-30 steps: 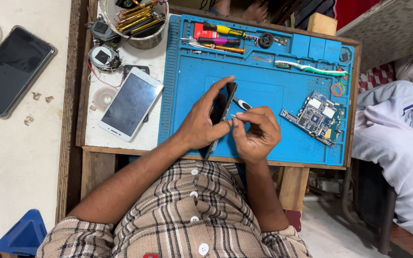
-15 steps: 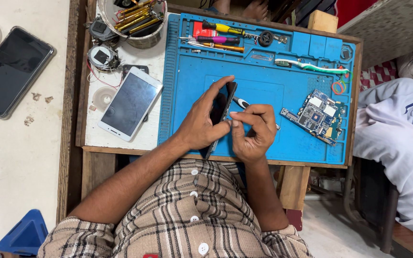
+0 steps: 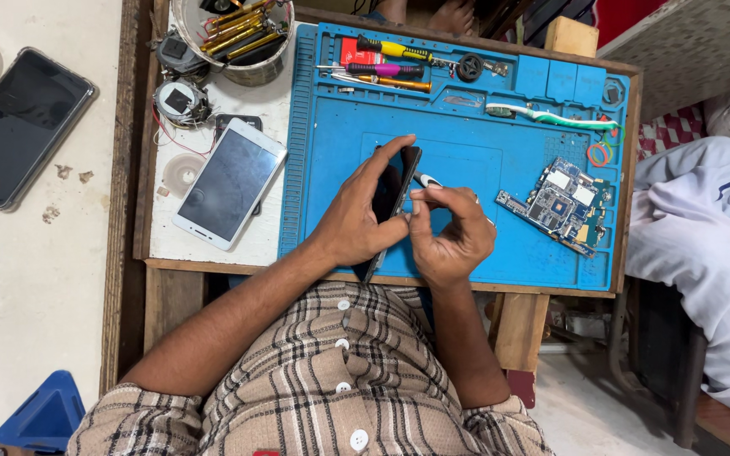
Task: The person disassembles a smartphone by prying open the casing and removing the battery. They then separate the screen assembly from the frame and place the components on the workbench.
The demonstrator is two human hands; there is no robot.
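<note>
Left hand (image 3: pixel 356 221) grips a dark phone (image 3: pixel 392 203), propped on edge over the blue mat (image 3: pixel 466 127), fingers wrapped over its top and thumb braced on the near side. Right hand (image 3: pixel 454 232) is pinched tight around a small tool (image 3: pixel 427 180) with a white tip, and that tip sits right against the phone's edge. Both hands are close together, touching at the phone, near the mat's front middle. To the right on the mat lies a bare circuit board (image 3: pixel 559 204), well apart from the hands. Along the mat's far tray: screwdrivers (image 3: pixel 390 63) and a toothbrush (image 3: pixel 551 116). Off the mat to the left, a white phone (image 3: pixel 228 184) lies face up on the bench, with a tub of tools (image 3: pixel 242 38) behind it. Further left, another black phone (image 3: pixel 20 127) rests flat.
</note>
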